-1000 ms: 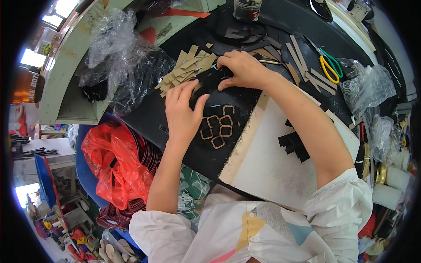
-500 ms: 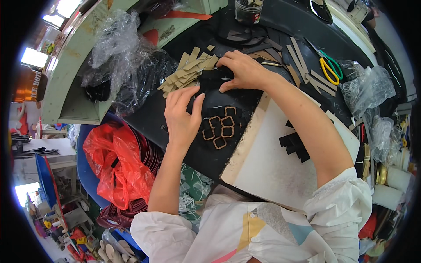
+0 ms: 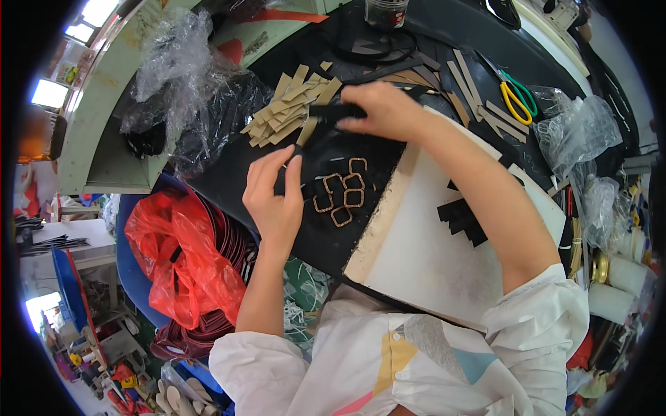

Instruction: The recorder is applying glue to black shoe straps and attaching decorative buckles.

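Note:
My right hand point(image 3: 385, 111), smeared by motion, is closed on a black strip point(image 3: 333, 111) that sticks out to the left past the fingers. Beneath that strip lies a heap of tan strips point(image 3: 281, 114), one slanting toward my left hand. My left hand point(image 3: 272, 197) has its thumb and forefinger close together at the tips. Something small and dark shows there, too little of it to name. Several square, gold-brown buckles point(image 3: 354, 206) lie to the right of my left hand on the black work surface point(image 3: 316, 246), with small black pieces among them.
A white board point(image 3: 409, 256) bears a stack of black strips point(image 3: 461, 220). Beyond are grey strips point(image 3: 466, 82), scissors point(image 3: 513, 100) with yellow and green handles, and a jar point(image 3: 386, 14). Clear plastic bags lie on both sides. A red bag point(image 3: 173, 256) fills a blue bin point(image 3: 132, 277).
My right hand has taken up a black strip and lifted it leftward over the tan heap. My left hand's thumb and forefinger have drawn together. The whole view has shifted slightly.

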`<state>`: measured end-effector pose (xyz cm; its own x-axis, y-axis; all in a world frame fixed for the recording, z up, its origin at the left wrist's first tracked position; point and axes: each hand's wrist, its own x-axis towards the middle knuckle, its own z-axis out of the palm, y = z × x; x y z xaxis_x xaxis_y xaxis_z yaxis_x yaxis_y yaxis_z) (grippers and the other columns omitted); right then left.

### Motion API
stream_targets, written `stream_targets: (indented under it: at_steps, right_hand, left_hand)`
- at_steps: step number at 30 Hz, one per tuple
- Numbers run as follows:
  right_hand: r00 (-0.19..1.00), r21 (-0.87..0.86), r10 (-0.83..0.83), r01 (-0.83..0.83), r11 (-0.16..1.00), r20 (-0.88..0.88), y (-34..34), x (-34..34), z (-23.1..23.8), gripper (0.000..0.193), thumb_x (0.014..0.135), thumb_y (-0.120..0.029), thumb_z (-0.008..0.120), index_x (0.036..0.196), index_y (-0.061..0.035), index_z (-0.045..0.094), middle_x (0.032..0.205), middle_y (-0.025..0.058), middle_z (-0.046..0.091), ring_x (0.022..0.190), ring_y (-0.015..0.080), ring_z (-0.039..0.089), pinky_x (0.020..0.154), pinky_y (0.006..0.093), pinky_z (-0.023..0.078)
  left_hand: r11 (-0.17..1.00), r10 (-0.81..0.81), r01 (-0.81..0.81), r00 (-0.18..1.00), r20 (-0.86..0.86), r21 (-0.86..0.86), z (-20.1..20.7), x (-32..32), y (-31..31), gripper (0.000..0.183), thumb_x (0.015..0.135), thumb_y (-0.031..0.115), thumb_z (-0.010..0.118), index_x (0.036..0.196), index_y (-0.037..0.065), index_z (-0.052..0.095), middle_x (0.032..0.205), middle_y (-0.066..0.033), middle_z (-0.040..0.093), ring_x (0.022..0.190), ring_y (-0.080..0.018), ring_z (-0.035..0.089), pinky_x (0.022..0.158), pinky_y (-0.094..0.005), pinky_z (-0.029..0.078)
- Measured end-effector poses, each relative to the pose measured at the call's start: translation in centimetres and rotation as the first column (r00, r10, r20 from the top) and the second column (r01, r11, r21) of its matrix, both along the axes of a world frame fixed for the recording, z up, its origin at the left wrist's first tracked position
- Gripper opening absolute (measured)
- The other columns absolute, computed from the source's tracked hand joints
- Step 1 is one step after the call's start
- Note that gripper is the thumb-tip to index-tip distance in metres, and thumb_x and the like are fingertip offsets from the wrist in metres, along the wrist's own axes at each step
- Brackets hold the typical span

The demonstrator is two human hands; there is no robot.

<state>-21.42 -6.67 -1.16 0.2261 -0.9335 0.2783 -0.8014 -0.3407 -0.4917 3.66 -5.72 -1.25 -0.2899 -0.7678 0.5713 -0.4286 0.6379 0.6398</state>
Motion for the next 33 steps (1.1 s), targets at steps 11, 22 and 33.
stream_targets:
  at_steps: [11,22,33]
  right_hand:
    - [0.943,0.211,-0.242,0.195,0.958,0.226,10.4,-4.8,14.7,0.026,0.082,-0.024,0.076,0.093,-0.0014,0.071,0.069,-0.0008,0.062,0.061,0.0067,0.057,0.055,0.0229,0.043]
    - [0.952,0.592,-0.307,0.254,0.765,-0.011,19.2,-5.5,10.3,0.04,0.07,-0.023,0.081,0.095,0.0061,0.067,0.073,0.0128,0.063,0.065,0.0185,0.056,0.063,0.0297,0.046]
    - [0.894,-0.186,-0.423,0.395,0.9,-0.147,23.1,-1.9,9.0,0.051,0.072,-0.009,0.08,0.12,-0.0044,0.063,0.115,0.0132,0.063,0.108,0.0297,0.058,0.09,0.0352,0.045]
  left_hand:
    - [0.904,-0.392,0.414,0.707,0.589,0.104,-0.9,-0.3,3.7,0.065,0.079,0.032,0.077,0.139,0.024,0.054,0.156,-0.0135,0.031,0.141,-0.0422,0.027,0.11,-0.0539,0.026]
    - [0.918,-0.318,0.394,0.805,0.5,-0.05,-4.2,-10.7,-2.5,0.058,0.089,0.04,0.068,0.143,0.031,0.049,0.149,-0.0139,0.041,0.136,-0.0422,0.033,0.109,-0.0538,0.025]
    - [0.883,-0.276,0.391,0.88,0.387,-0.26,-1.8,-11.2,-3.1,0.05,0.087,0.036,0.07,0.133,0.019,0.059,0.134,-0.0097,0.056,0.126,-0.0312,0.047,0.105,-0.0498,0.029]
